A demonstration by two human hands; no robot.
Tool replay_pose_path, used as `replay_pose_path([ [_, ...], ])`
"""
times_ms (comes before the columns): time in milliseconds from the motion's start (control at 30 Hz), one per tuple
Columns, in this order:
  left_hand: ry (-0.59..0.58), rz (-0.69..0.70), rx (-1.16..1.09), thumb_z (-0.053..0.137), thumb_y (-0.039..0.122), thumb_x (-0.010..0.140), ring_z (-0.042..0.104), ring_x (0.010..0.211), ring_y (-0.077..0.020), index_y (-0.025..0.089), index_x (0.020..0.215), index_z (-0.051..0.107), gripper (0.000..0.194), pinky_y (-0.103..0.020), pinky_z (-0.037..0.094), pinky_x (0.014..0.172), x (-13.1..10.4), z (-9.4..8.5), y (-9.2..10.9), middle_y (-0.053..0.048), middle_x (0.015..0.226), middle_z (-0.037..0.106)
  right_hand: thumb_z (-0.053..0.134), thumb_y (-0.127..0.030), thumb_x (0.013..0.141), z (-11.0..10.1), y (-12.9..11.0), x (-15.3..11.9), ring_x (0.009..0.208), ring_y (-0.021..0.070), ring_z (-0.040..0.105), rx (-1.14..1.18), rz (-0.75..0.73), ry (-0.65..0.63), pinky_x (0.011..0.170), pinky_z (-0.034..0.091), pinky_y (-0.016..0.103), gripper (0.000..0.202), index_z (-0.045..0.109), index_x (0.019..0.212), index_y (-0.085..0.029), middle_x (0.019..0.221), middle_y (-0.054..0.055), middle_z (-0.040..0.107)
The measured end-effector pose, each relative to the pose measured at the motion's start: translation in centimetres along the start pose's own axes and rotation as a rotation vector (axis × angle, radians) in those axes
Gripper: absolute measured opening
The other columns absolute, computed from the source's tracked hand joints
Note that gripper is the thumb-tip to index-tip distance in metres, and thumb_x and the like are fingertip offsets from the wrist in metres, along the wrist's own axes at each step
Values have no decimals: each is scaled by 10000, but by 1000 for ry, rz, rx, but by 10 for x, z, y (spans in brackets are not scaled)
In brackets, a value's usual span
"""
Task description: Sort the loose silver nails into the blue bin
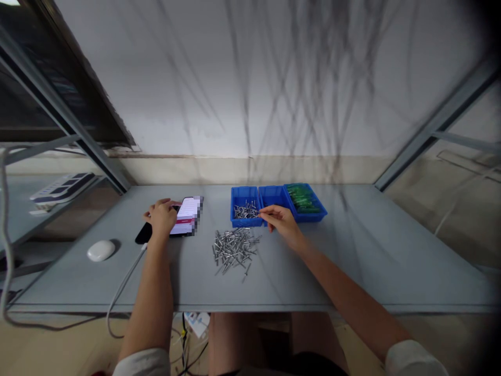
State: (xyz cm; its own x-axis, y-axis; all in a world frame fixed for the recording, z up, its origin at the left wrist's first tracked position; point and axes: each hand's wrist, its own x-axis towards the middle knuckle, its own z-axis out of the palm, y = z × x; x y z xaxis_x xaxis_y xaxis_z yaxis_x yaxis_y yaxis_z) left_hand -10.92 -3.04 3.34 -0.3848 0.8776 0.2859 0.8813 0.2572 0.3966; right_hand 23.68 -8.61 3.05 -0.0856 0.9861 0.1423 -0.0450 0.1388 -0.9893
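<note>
My right hand [282,223] is closed in a pinch at the near right corner of the left blue bin [246,222]. A thin metal blind rivet appears to be between its fingertips, though small in view. Inside that bin lie several loose rivets [246,210]. A larger pile of rivets [234,249] is spread on the table just in front of it. My left hand [161,215] has its fingers apart over a black device [144,235] with a white cable, beside a lit smartphone [186,214].
The middle blue bin [274,189] adjoins a right bin [324,213] holding green plastic-looking pieces [302,198]. On the left of the grey table [352,271] are a white rounded case [100,250] and a white cable [124,282]. A power strip [64,188] sits on the neighbouring surface.
</note>
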Motion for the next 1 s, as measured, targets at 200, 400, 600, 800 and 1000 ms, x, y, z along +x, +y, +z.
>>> replay_pose_path([
  [200,-30,23,13,401,140,794,440,1184,-336,295,995,727,413,-562,280,976,0,3,0,-59,1302,556,688,-377,731,-1,8,0,446,58,535,-73,-5,-103,402,438,212,344,674,1014,-182,1035,87,702],
  [400,-69,77,48,412,152,800,416,1213,-327,315,1023,717,412,-548,278,974,0,8,1,-55,1313,545,657,-363,757,2,0,-6,484,69,535,-180,1,-235,459,434,215,323,671,1015,-169,960,67,706],
  [600,-118,136,127,418,132,769,393,1229,-323,327,1061,705,454,-544,252,979,-2,11,0,-74,1328,523,663,-295,771,1,-4,-12,488,64,459,-522,-71,-410,479,339,208,259,705,988,-161,830,28,691],
  [800,-40,150,94,417,101,729,422,1195,-300,270,835,735,375,-502,273,947,-2,6,0,-47,1282,558,734,-285,724,-3,-4,-13,697,134,577,-875,-186,-520,617,374,233,222,721,924,-189,830,21,679],
  [1000,-24,136,73,399,103,741,430,1190,-310,268,926,728,412,-514,261,949,-4,2,4,-56,1302,547,683,-214,770,-3,-1,-14,777,148,600,-1000,-232,-549,659,377,235,114,715,877,-193,849,23,669],
])
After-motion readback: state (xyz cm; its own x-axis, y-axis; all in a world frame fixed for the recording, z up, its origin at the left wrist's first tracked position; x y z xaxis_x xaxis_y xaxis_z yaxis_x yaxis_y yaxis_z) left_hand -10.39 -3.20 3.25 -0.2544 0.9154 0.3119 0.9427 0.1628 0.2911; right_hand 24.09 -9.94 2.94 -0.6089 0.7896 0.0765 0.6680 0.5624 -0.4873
